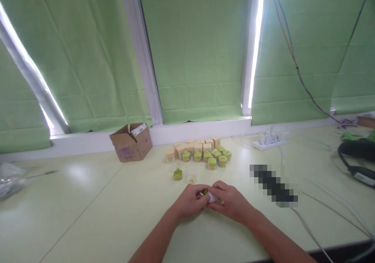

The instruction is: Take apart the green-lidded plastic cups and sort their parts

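My left hand [190, 201] and my right hand [233, 201] meet low above the table, fingers curled together around a small white and green piece [212, 197]. Its white side shows between the fingertips; most of the green part is covered by my left fingers. Just beyond my hands stands a small clear box [191, 176] with a yellow mark inside or on it. To its left lies a loose green lid [177, 174]. A small clear piece with yellow on it [178, 164] lies behind the lid.
Several clear containers with green lids [212, 162] stand behind, in front of several beige cartons [190, 147]. An open cardboard box [131, 144] is at the back left. Rightward are a pixelated dark object [275, 185], cables, a power strip [269, 143] and a headset [357, 159].
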